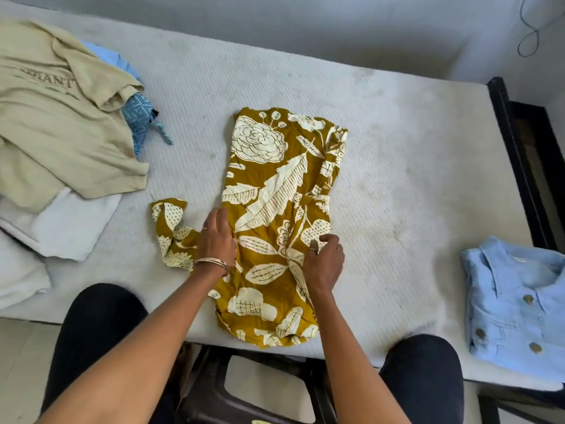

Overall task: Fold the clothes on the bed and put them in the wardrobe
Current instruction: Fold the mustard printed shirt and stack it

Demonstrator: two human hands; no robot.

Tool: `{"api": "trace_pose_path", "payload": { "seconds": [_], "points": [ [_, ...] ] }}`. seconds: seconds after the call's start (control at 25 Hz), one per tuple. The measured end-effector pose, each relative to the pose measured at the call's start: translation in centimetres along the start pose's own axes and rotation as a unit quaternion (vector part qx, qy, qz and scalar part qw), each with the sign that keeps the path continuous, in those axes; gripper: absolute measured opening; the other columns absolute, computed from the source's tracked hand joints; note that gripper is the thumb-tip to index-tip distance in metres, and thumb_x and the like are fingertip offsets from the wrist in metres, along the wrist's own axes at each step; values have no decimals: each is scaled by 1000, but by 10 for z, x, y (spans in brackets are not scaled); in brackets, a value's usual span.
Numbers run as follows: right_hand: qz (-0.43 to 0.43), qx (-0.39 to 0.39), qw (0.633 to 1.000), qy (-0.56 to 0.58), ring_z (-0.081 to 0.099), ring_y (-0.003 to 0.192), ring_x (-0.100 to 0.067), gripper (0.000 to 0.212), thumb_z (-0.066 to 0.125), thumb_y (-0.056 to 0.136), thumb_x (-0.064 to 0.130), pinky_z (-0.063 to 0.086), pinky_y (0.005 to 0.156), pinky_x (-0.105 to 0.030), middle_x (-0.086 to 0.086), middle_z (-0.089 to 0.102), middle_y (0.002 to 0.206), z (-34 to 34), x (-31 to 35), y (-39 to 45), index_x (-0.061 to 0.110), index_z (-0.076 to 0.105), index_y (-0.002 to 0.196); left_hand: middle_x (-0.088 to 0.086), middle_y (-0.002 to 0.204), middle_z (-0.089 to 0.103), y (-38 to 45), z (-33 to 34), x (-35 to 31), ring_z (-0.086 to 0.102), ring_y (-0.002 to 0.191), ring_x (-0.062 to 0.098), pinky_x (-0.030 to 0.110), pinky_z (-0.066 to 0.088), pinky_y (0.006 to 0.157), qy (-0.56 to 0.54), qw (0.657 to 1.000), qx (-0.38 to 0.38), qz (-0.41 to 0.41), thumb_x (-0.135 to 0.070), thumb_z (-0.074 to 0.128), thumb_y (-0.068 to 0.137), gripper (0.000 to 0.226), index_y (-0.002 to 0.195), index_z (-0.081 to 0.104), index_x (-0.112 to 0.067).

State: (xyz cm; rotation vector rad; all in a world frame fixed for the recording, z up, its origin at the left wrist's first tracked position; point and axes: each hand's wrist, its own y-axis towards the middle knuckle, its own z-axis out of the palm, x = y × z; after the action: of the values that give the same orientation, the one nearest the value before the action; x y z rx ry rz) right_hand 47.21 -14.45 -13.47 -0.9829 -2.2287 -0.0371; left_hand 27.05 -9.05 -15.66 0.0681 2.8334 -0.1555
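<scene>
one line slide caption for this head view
Both hands, left hand and right hand, fold a mustard floral garment on the bed.

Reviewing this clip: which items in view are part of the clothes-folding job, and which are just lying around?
Part of the job:
mustard floral garment, under both hands
beige T-shirt
blue patterned cloth
white cloth
folded light blue shirt

Lying about:
dark stool below the bed edge
cable on the wall
</scene>
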Motion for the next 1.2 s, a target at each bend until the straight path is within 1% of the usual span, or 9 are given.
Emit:
{"api": "trace_pose_path", "payload": {
  "seconds": [0.12,0.28,0.52,0.64,0.72,0.84,0.92,1.0,1.2],
  "points": [
    [-83,46,995,21,57,107,-30,25,54,97,25,48,85,-42,-11,62,115,16,40,8,13,52,120,17,140,43,18,-25,32,50,121,35,43,48,96,-6,993,116,-35,-27,63,89,70,146,27,-10],
    [-172,111,978,-31,60,108,-34,35,58,96,33,46,87,-41,-16,65,114,48,105,23,10,54,122,16,122,61,25,-39,58,58,110,33,34,47,85,-20,972,231,-40,-39,56,93,46,131,49,-14],
    [-266,208,935,-104,53,118,-42,47,61,92,20,41,92,-40,-26,58,124,126,177,53,5,46,135,-2,72,55,20,-28,105,53,77,18,28,33,60,-220,942,228,-109,-53,62,84,36,86,62,-18],
    [-296,211,908,-207,37,131,-46,58,58,93,35,34,105,-49,-25,37,145,164,201,73,26,36,146,-3,64,51,29,-17,103,50,68,16,29,33,58,-258,929,212,-162,-47,63,86,34,65,54,-22],
    [-253,220,908,-253,19,139,-49,58,54,95,43,27,110,-56,-19,15,156,178,212,82,35,31,148,-5,64,53,34,-14,101,53,69,16,28,38,62,-314,909,188,-201,-40,67,82,26,65,56,-24],
    [-237,228,895,-300,11,141,-49,71,56,94,46,28,109,-57,-15,11,158,182,212,91,24,22,153,-7,72,60,34,-11,98,60,79,19,25,40,65,-325,905,188,-199,-28,68,81,4,81,64,-25],
    [-256,209,901,-281,21,141,-41,78,59,92,43,26,110,-52,-14,25,154,177,208,99,11,22,153,-7,71,59,32,-16,91,59,78,20,25,38,63,-274,929,168,-181,-32,65,83,9,87,65,-24],
    [-268,188,920,-215,36,134,-36,67,63,91,37,28,109,-46,-17,43,142,167,206,108,4,37,143,-4,71,58,30,-24,81,57,75,20,26,37,62,-227,952,118,-168,-38,63,84,20,85,66,-19],
    [-198,110,974,31,54,116,-27,58,78,80,20,43,99,-36,-12,58,124,124,188,132,7,54,131,12,89,65,30,-52,22,63,86,31,35,48,68,-90,990,111,-17,-45,51,91,33,102,61,-15]
  ]
}}
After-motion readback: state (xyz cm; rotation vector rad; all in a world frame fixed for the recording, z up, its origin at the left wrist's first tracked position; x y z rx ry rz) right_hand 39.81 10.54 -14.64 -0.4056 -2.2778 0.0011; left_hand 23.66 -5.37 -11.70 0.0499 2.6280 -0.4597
